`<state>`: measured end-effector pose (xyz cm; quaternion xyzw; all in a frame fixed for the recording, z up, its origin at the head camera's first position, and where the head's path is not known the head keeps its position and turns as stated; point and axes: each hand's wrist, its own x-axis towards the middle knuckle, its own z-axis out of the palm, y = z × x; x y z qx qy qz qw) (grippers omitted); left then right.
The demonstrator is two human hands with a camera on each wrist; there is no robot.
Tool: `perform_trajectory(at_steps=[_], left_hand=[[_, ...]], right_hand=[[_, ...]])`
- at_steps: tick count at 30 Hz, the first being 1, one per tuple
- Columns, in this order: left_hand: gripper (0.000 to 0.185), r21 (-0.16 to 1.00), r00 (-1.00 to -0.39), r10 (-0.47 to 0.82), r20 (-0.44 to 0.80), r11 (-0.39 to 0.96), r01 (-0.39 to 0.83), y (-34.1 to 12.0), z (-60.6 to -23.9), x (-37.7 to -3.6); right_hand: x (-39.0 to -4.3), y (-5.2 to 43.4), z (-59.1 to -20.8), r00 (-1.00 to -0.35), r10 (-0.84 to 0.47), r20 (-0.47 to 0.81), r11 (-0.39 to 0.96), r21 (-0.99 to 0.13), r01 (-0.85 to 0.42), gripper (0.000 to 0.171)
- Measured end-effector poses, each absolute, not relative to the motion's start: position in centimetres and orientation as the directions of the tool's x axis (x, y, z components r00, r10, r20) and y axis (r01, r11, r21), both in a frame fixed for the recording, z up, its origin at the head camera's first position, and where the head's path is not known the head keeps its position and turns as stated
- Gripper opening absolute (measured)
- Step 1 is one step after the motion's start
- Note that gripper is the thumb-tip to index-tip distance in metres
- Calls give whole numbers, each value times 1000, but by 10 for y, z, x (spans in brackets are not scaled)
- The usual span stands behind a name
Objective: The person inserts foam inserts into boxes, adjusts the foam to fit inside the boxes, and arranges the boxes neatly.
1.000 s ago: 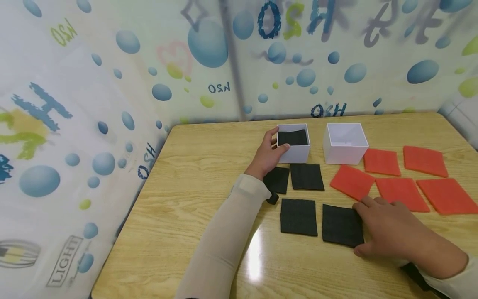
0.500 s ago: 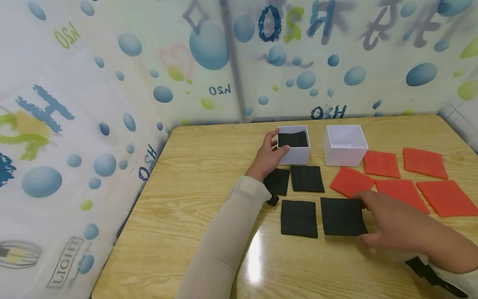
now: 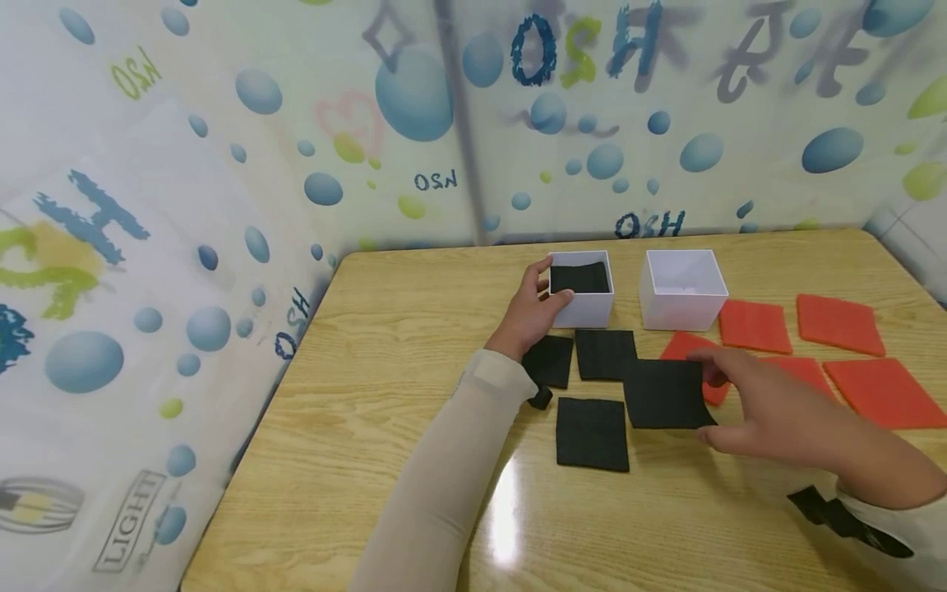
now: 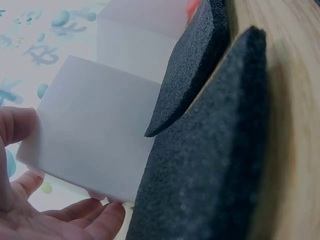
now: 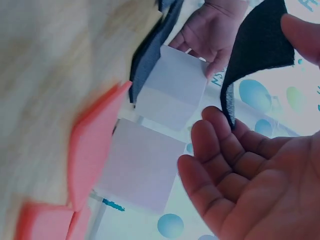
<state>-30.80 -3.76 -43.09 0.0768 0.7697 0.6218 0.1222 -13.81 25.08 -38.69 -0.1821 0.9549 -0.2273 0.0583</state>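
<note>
A black foam square (image 3: pixel 664 395) is raised off the table in my right hand (image 3: pixel 777 411), pinched along its right side between thumb and fingers. In the right wrist view the held square (image 5: pixel 257 47) bends slightly. My left hand (image 3: pixel 527 311) grips the left side of a white open box (image 3: pixel 594 312), thumb at its front rim. Inside that box lies black foam (image 3: pixel 583 277); how many pieces, I cannot tell. Three more black squares lie in front of it, among them one (image 3: pixel 592 433) nearest me and one (image 3: pixel 607 355) close to the box.
To the right stands a second white box (image 3: pixel 684 311), its visible inside showing no foam. Several red foam squares (image 3: pixel 839 323) lie flat at the right of the wooden table (image 3: pixel 385 345). A patterned wall covering (image 3: pixel 414 181) rises behind the table's back edge.
My right hand has taken hold of the black foam square, lifted it off the table and moved it forward and slightly left. My left hand has stayed on the box.
</note>
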Motion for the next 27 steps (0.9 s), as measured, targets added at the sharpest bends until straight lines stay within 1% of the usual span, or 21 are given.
perform_trajectory(at_steps=[2, 8, 11, 16, 22, 27], left_hand=[[72, 976, -958, 273, -90, 217, -29, -38, -431, -308], [71, 975, -957, 274, -89, 221, -27, -39, -431, -308], [71, 975, -958, 273, -87, 220, -26, -39, -431, -308], [72, 972, -962, 262, -78, 235, -15, -38, -431, -308], [71, 967, -965, 253, -69, 256, -2, -38, -432, -309], [71, 964, -965, 252, -74, 267, -5, -38, -431, -308]], right_hand=[[-142, 249, -383, -931, -365, -5, 820, -476, -319, 90], [-155, 242, -376, -922, -376, 89, 769, -525, -364, 87], [-161, 239, -372, -918, -381, 113, 743, -554, -376, 86], [-171, 229, -366, -924, -371, 96, 712, -609, -349, 87], [-184, 217, -362, -946, -322, 36, 716, -645, -268, 87], [-195, 209, -361, -953, -299, 48, 676, -695, -247, 84]])
